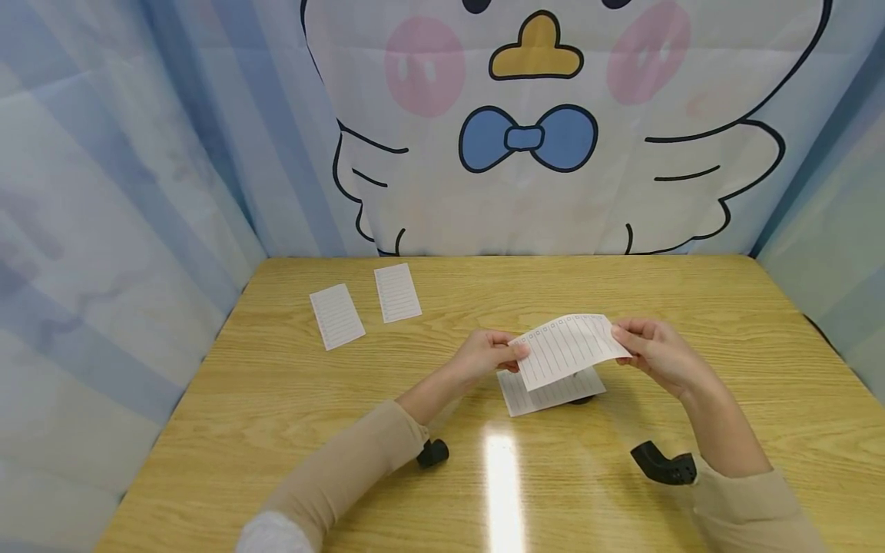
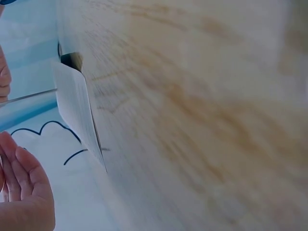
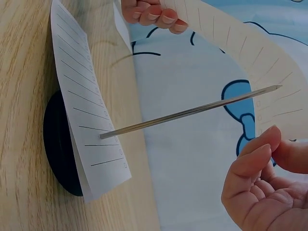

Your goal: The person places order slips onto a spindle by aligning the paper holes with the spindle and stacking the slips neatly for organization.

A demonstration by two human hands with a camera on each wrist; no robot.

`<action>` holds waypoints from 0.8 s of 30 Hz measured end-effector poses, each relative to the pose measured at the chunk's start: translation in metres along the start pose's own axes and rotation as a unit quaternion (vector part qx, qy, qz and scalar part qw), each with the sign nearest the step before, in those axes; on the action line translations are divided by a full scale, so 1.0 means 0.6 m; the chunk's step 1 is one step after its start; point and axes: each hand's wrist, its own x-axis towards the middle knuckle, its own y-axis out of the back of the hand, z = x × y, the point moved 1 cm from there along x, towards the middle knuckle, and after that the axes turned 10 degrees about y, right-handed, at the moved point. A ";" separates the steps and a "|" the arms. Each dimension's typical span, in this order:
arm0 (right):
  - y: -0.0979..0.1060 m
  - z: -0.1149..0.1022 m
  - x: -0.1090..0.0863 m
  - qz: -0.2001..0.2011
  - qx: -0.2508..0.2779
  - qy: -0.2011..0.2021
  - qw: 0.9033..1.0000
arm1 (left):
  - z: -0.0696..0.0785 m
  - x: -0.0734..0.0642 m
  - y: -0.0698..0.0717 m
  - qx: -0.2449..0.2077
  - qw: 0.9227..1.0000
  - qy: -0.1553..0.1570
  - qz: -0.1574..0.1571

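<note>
Both hands hold a lined checklist sheet by its two short ends. My left hand pinches the left end and my right hand the right end, thumbs on top. The raised paper bows upward over a bill spike. In the right wrist view the thin metal spike rises through a lower sheet, and its pointed tip overlaps the held paper. That lower sheet rests over the round black base, mostly covering it. From the left wrist, the left hand appears at the lower left, beside the lower sheet.
Two more lined sheets, one left and one right, lie flat toward the back left of the wooden table. Black wrist mounts stick out under both forearms. A printed curtain hangs behind the table.
</note>
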 end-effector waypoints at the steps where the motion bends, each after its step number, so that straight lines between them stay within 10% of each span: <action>1: 0.000 0.001 0.000 0.001 -0.004 0.000 1.000 | -0.005 0.006 0.001 0.001 1.000 -0.001 0.000; 11: 0.001 0.033 -0.004 0.001 -0.151 -0.061 0.987 | -0.025 0.017 0.017 0.054 0.998 0.021 0.017; 24: 0.002 0.082 0.006 -0.022 -0.184 -0.099 0.978 | -0.044 0.018 0.016 0.098 0.991 0.076 0.047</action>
